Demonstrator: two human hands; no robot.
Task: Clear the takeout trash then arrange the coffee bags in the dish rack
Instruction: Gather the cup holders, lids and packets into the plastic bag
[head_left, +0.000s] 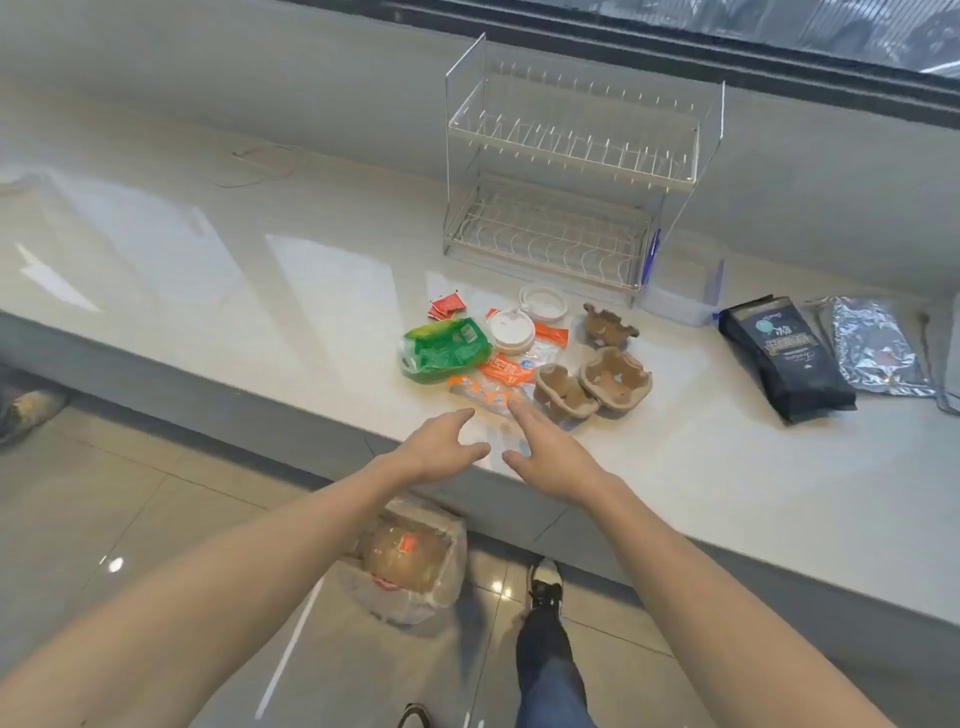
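I judge I am at the first step, clearing the takeout trash, and nothing looks gathered yet. My left hand (441, 447) and right hand (545, 452) both hover just in front of the litter, fingers spread and relaxed, holding nothing; the right hand's forefinger reaches over the clear plastic wrappers with orange print (498, 384), though I cannot tell whether it touches them. I take the two-tier clear-sided wire dish rack (566, 171) as my landmark: its shelves carry nothing, and the trash lies just in front of it on the glossy white counter (208, 260). There sit a crumpled green plastic bag (441, 348), small red sauce packets (444, 307), two round white cup lids (524, 317) and brown moulded-pulp cup carriers (592, 384). To the right of the rack lie the coffee bags: a black one (784, 353) and a silver foil one (878, 348), flat and side by side. Down on the floor, below the counter edge in front of the rack, a clear bag with brown paper inside (410, 561) stands open, probably the place for rubbish. The next move calls for scooping the loose wrappers together with both hands before lifting. The carriers crowd the wrappers' right side, and the thin film may slip or scatter.
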